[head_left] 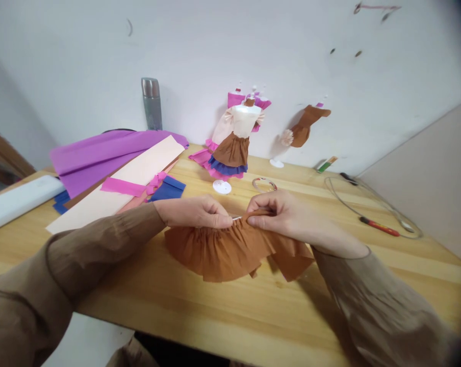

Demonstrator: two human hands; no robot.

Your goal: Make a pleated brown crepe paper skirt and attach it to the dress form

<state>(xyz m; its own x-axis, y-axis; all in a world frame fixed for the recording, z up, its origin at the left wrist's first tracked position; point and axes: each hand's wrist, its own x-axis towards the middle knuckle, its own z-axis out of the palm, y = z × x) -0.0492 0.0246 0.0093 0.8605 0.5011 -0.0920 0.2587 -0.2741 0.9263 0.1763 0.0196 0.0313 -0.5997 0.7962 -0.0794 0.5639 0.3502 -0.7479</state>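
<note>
A strip of brown crepe paper [223, 255], gathered into pleats along its top edge, hangs from both my hands just over the table. My left hand [200, 212] pinches the pleated edge between thumb and fingers. My right hand [276, 216] grips the same edge a little to the right, where the paper is flatter. Between my thumbs a thin white strip [236, 218] shows along the edge; what it is I cannot make out. The paper's right end droops in a loose fold under my right hand.
Behind my hands stand small dress forms in paper dresses [232, 150], and one in brown [303, 127] farther right. Crepe paper sheets [111, 153], a white roll [20, 201] and a flask [151, 104] are at left. A cable [341, 204] and red-handled tool [379, 227] lie right.
</note>
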